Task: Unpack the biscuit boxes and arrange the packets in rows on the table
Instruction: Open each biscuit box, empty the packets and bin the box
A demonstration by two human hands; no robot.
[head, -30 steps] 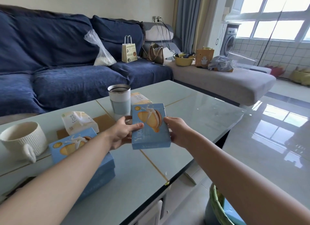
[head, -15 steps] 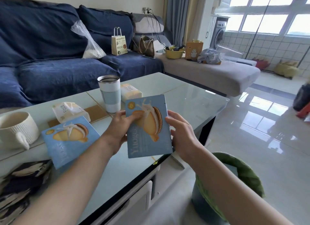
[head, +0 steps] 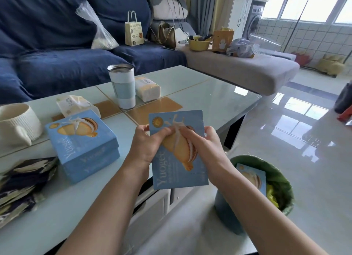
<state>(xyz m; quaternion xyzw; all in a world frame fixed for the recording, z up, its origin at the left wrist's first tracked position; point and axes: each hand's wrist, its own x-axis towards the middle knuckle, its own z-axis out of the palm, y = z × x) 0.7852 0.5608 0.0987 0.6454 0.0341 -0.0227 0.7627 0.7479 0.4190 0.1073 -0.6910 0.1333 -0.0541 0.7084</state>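
Note:
I hold a light blue biscuit box [head: 179,171] upright in the air, just past the table's near right edge. My left hand [head: 146,146] grips its left side with the thumb across the printed front. My right hand [head: 202,146] grips the right side, its fingers curled over the front near the top. Two more blue biscuit boxes [head: 82,146] lie stacked on the glass table [head: 209,94] to the left. No loose packets are in sight.
A green-lined bin [head: 276,176] on the floor at right holds a flattened blue box [head: 253,178]. On the table stand a white-and-blue tumbler [head: 122,87], a ribbed white mug [head: 17,123], two tissue packs [head: 76,104] and a dark patterned cloth [head: 22,180]. A blue sofa is behind.
The held box has come toward me, off the table's middle to its near edge. My right fingers have slid from the box's side onto its front. The view tilted down, showing the bin.

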